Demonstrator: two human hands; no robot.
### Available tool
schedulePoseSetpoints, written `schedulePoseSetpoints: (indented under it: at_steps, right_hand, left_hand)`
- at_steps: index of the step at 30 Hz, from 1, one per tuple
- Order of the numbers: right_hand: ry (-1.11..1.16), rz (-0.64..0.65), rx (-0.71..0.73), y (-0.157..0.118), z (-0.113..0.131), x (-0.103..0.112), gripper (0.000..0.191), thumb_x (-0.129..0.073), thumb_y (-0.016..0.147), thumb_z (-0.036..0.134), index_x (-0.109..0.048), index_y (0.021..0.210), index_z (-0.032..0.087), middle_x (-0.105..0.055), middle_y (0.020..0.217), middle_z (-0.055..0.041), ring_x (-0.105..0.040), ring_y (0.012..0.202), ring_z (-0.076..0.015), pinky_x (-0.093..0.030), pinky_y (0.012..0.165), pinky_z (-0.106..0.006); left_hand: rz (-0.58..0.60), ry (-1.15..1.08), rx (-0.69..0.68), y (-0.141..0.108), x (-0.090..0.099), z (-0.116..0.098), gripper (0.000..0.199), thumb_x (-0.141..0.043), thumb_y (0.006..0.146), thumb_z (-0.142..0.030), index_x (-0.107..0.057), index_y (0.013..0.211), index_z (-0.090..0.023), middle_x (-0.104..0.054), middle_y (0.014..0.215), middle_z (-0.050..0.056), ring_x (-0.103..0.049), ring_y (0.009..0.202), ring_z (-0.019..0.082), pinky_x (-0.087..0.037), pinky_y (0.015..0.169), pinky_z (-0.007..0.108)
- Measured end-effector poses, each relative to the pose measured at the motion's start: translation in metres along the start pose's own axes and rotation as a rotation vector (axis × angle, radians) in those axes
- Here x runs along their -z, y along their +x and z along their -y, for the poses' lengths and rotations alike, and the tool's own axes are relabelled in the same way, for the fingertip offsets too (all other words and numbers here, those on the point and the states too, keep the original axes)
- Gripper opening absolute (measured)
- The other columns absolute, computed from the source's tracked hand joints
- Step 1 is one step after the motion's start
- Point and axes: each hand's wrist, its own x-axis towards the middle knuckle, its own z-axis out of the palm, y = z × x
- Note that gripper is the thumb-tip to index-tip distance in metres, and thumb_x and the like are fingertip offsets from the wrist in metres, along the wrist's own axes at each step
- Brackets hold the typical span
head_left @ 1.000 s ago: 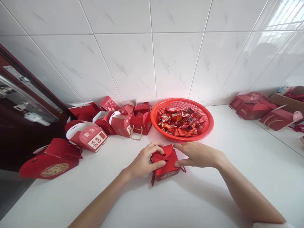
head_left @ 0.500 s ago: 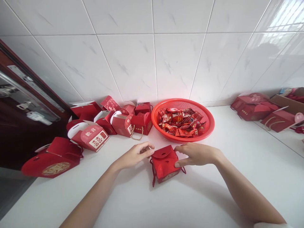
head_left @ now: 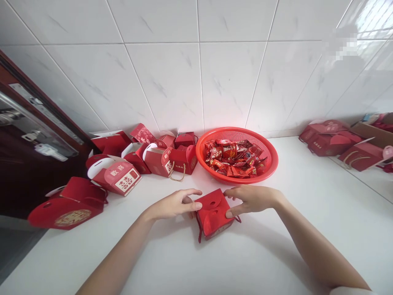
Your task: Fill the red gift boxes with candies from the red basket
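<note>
A small red gift box (head_left: 214,217) sits on the white counter in front of me, its two rounded top flaps folded down towards each other. Each flap has a small hole, and dark red cords hang at its sides. My left hand (head_left: 176,203) holds the box's left side, thumb on the top edge and index finger stretched out beyond it. On the right side, my right hand (head_left: 253,200) grips the box with the thumb on top and the fingers round the far side. Just behind stands a red plastic basket (head_left: 270,168) with wrapped candies (head_left: 235,157) in it.
Several red gift boxes (head_left: 159,160) stand along the wall at the left, a large one (head_left: 72,205) nearest the edge. More red boxes (head_left: 328,139) and a cardboard carton (head_left: 373,135) are at the right. A dark door with keys (head_left: 50,150) borders the counter's left end.
My left hand has moved right onto the box, its thumb now on the left edge. The top flaps lie flatter. My right hand stays on the box.
</note>
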Motion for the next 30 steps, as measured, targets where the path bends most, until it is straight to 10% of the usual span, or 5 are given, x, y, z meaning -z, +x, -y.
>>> schedulePoseSetpoints:
  at_steps: [17, 30]
  right_hand:
    - [0.261, 0.073, -0.025, 0.011, -0.003, -0.003, 0.051, -0.082, 0.067, 0.061, -0.062, 0.086, 0.018, -0.072, 0.097, -0.0055, -0.065, 0.091, -0.0233, -0.049, 0.077, -0.032]
    - [0.323, -0.007, -0.187, 0.012, 0.009, -0.007, 0.054, -0.088, 0.055, 0.055, -0.048, 0.059, 0.019, -0.05, 0.06, 0.0063, -0.043, 0.059, -0.01, -0.029, 0.05, -0.025]
  left_hand:
    - [-0.056, -0.005, 0.02, 0.002, -0.006, 0.002, 0.082, -0.067, 0.077, -0.07, -0.055, 0.139, -0.017, -0.073, 0.093, 0.007, -0.067, 0.087, 0.026, -0.047, 0.077, 0.034]
    - [-0.141, -0.136, -0.015, 0.005, -0.008, 0.003, 0.071, -0.08, 0.067, -0.065, -0.067, 0.116, -0.015, -0.061, 0.062, -0.005, -0.052, 0.059, 0.015, -0.035, 0.058, 0.026]
